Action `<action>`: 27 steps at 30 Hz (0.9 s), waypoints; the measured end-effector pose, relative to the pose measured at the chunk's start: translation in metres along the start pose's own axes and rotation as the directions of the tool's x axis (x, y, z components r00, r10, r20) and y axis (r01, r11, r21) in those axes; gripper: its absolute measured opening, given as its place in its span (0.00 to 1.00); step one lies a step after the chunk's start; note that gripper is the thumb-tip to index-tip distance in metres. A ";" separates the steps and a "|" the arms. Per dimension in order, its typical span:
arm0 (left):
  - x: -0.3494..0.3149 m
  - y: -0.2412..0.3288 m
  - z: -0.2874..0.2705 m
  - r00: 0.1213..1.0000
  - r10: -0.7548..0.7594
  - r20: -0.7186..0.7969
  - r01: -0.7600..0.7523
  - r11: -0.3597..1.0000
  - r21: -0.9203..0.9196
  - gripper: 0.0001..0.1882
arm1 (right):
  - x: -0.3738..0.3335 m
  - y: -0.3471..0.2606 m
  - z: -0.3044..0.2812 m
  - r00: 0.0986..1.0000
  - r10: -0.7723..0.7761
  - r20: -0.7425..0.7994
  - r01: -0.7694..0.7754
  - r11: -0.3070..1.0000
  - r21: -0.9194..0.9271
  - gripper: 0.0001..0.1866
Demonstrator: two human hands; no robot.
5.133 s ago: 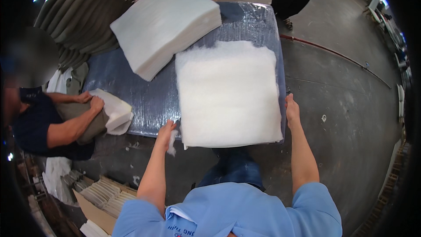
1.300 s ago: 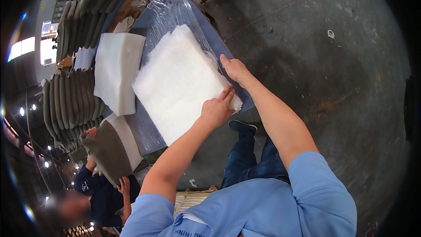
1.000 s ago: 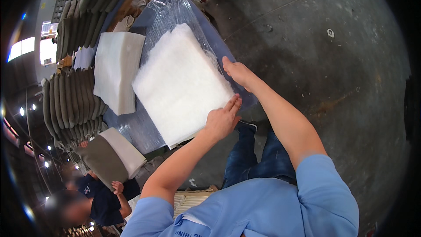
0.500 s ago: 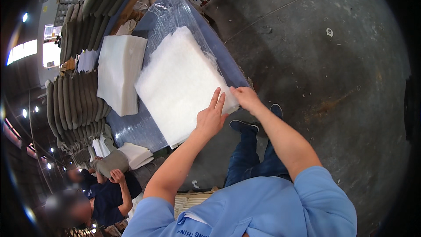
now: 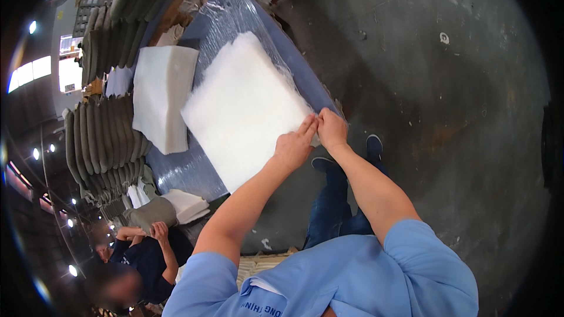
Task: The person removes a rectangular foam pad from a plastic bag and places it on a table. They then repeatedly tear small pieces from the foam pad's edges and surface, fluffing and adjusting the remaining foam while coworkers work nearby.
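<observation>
Head view, centre: straight-fingered left hand (image 5: 295, 145) and curled right hand (image 5: 332, 130) are touching fibre batting (image 5: 249, 105), holds unclear; tugging may tear it.

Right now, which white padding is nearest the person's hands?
The frayed pad, touched by the left hand; the stack and co-worker's piece are farther left.

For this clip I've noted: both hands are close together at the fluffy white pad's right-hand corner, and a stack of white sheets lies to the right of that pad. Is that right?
Not quite: in the head view, the stack of white sheets lies to the left of the fluffy white pad. The rest stands.
</observation>
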State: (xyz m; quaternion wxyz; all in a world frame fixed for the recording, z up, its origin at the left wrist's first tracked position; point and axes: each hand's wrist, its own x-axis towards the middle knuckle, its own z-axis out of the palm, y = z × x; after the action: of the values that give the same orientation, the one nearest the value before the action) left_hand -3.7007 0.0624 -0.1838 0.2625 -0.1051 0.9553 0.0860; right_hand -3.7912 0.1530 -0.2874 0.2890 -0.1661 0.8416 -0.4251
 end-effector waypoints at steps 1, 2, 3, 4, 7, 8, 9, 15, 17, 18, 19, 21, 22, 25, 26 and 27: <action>0.002 -0.003 0.002 1.000 0.004 0.019 -0.004 1.000 0.030 0.46 | 0.004 0.002 -0.002 0.998 0.036 0.061 -0.034 0.999 -0.030 0.09; 0.006 0.000 -0.003 0.999 -0.016 0.050 0.014 0.999 0.037 0.42 | 0.008 0.009 -0.008 0.999 0.036 0.032 -0.037 0.998 0.049 0.10; 0.008 0.002 -0.005 0.998 -0.013 0.054 0.011 0.999 0.033 0.41 | 0.010 0.017 -0.013 0.999 0.037 0.010 -0.038 0.991 0.129 0.11; 0.011 0.003 -0.009 0.998 -0.008 0.060 0.006 1.000 0.030 0.39 | 0.013 0.025 -0.020 0.999 0.041 -0.012 -0.038 0.977 0.208 0.13; 0.009 -0.005 0.000 0.997 -0.046 0.060 0.045 0.999 0.014 0.35 | -0.001 0.006 -0.035 0.952 0.222 0.211 -0.304 0.769 0.562 0.18; 0.014 -0.002 0.001 0.998 -0.020 0.055 0.019 1.000 0.011 0.34 | -0.006 0.008 -0.033 0.962 0.180 0.207 -0.264 0.810 0.524 0.20; 0.019 0.001 0.003 0.999 -0.002 0.042 0.001 1.000 0.012 0.34 | -0.009 0.014 -0.026 0.968 0.136 0.212 -0.226 0.843 0.488 0.22; 0.015 0.000 0.009 0.996 0.028 -0.080 -0.033 0.997 -0.071 0.35 | -0.030 0.013 -0.015 0.968 0.094 0.232 -0.149 0.961 0.233 0.29; 0.010 0.001 0.007 0.993 0.055 -0.107 -0.063 0.996 -0.069 0.35 | -0.022 0.020 -0.015 0.962 0.068 0.265 -0.123 0.973 0.197 0.30; 0.011 0.002 0.004 0.994 0.047 -0.095 -0.054 0.996 -0.072 0.35 | -0.014 0.025 -0.020 0.949 0.094 0.302 -0.163 0.964 0.211 0.30; 0.012 0.004 0.002 0.996 0.037 -0.083 -0.044 0.996 -0.076 0.35 | 0.002 0.029 -0.028 0.933 0.119 0.340 -0.203 0.953 0.223 0.30; 0.012 0.003 0.005 0.999 0.001 -0.051 -0.004 0.999 -0.046 0.35 | 0.017 0.017 -0.029 0.974 0.116 0.193 -0.178 0.922 0.344 0.31; 0.008 0.007 0.009 1.000 -0.014 -0.026 0.014 1.000 -0.013 0.35 | 0.013 0.011 -0.027 0.984 0.068 0.163 -0.125 0.921 0.369 0.30; 0.011 0.012 0.019 0.994 -0.033 0.100 0.020 0.992 0.128 0.36 | 0.026 -0.018 -0.015 0.963 -0.027 0.268 -0.097 0.893 0.440 0.35; 0.012 0.015 0.018 0.987 -0.038 0.156 0.010 0.984 0.177 0.36 | 0.029 -0.022 -0.009 0.937 -0.013 0.349 -0.117 0.930 0.347 0.36; 0.014 0.017 0.017 0.992 -0.020 0.126 -0.003 0.984 0.179 0.36 | 0.033 -0.024 -0.005 0.905 0.010 0.425 -0.128 0.960 0.250 0.38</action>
State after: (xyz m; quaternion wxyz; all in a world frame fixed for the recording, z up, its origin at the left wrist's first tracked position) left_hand -3.7082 0.0806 -0.2036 0.3315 -0.0796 0.9401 0.0055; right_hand -3.8188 0.1248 -0.2770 0.4982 -0.1820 0.6987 -0.4801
